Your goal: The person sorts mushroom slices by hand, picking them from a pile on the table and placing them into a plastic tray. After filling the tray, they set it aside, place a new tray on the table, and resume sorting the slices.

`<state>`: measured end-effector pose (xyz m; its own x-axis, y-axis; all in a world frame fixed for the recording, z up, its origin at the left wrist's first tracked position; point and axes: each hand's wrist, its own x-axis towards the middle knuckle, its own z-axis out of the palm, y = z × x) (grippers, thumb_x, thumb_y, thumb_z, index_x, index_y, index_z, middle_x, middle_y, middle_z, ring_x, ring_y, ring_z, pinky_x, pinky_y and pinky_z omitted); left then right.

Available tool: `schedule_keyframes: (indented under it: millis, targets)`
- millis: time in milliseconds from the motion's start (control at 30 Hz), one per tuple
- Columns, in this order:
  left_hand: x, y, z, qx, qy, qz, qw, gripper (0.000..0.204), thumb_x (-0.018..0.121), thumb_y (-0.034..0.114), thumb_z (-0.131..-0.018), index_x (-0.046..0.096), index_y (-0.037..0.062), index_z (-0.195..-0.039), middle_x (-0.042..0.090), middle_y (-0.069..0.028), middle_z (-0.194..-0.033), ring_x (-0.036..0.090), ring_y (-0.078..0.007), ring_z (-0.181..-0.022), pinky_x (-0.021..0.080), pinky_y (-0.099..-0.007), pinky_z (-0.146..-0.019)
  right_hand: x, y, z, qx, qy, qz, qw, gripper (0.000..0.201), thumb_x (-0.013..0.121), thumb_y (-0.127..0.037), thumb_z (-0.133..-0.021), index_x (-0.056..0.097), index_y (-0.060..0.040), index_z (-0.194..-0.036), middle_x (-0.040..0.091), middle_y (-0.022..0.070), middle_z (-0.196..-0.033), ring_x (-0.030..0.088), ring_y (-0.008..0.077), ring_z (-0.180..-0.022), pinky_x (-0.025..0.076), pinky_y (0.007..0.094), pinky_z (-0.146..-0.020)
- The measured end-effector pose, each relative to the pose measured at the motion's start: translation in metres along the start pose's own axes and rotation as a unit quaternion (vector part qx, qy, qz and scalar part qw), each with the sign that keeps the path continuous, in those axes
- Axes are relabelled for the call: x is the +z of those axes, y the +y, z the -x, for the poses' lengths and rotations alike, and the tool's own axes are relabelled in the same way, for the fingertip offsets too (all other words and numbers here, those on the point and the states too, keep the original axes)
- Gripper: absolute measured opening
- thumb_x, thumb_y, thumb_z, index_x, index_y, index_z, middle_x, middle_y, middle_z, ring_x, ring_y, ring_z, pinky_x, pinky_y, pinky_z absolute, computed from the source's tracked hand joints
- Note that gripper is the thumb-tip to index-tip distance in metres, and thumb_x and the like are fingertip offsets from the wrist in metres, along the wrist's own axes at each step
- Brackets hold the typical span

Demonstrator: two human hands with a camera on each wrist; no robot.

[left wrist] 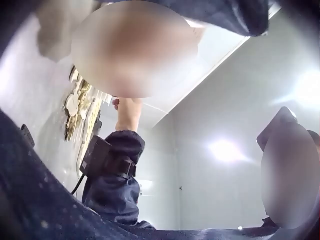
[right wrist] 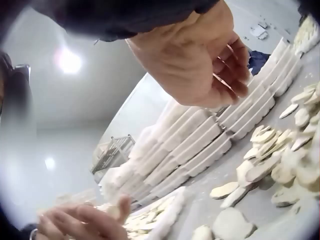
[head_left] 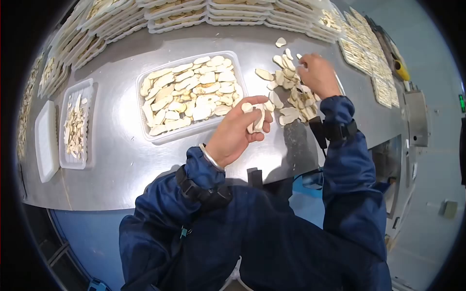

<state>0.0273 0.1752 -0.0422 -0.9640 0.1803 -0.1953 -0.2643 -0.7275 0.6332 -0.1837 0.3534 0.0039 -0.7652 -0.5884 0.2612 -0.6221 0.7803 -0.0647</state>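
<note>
The left hand [head_left: 235, 128] curls its fingers and thumb round several pale slices [head_left: 257, 121], palm up, between the filled tray and the loose pile. Over the back of the pile [head_left: 301, 99], the right hand [head_left: 318, 75] has its fingers bent, with a small pale slice [head_left: 299, 56] at the fingertips. In the right wrist view the right hand [right wrist: 200, 65] hangs above the table, its fingertips partly hidden. A blurred patch covers much of the left wrist view; below it the right hand [left wrist: 129, 112] shows in part.
A white tray [head_left: 189, 132] of slices in rows stands left of the pile. Farther left are a narrow tray [head_left: 89, 121] of small pieces and a white tray or lid [head_left: 46, 140]. Stacked filled trays [head_left: 238, 22] line the back; more trays [head_left: 361, 58] stand at the right.
</note>
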Motion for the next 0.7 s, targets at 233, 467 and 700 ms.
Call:
schedule_keyframes:
  millis: [233,467,700]
  targets:
    - [0.0,0.002,0.001,-0.005,-0.025,-0.024,0.999,0.028,0.051,0.017,-0.101,0.048,0.0065,-0.126,0.057,-0.0034,-0.095,0.054,-0.0114,-0.082,0.039,-0.0225,-0.062,0.037,-0.005,-0.025,0.047,-0.07,0.065,0.994,0.036,0.064,-0.034,-0.079,0.068,0.0008,-0.089,0.069,0.0228,-0.091,0.065,0.0439,-0.085,0.05,0.0507,-0.077]
    - [0.002,0.0,0.001,-0.002,-0.04,-0.041,0.998,0.033,0.056,0.006,-0.096,0.046,0.005,-0.128,0.053,-0.0023,-0.092,0.049,-0.0103,-0.072,0.036,-0.0218,-0.057,0.029,0.047,-0.018,0.139,-0.135,-0.175,0.965,0.029,0.065,-0.023,-0.078,0.069,0.0027,-0.09,0.067,0.019,-0.076,0.065,0.0303,-0.07,0.051,0.0406,-0.067]
    - [0.001,0.0,0.001,-0.036,-0.047,-0.043,0.997,0.028,0.05,0.01,-0.1,0.045,0.0027,-0.127,0.05,-0.0027,-0.084,0.044,-0.0081,-0.063,0.033,-0.0215,-0.051,0.004,0.038,0.008,0.216,-0.145,-0.456,0.851,0.02,0.062,-0.003,-0.087,0.067,0.0048,-0.105,0.067,0.004,-0.08,0.061,0.0091,-0.067,0.047,0.0236,-0.061]
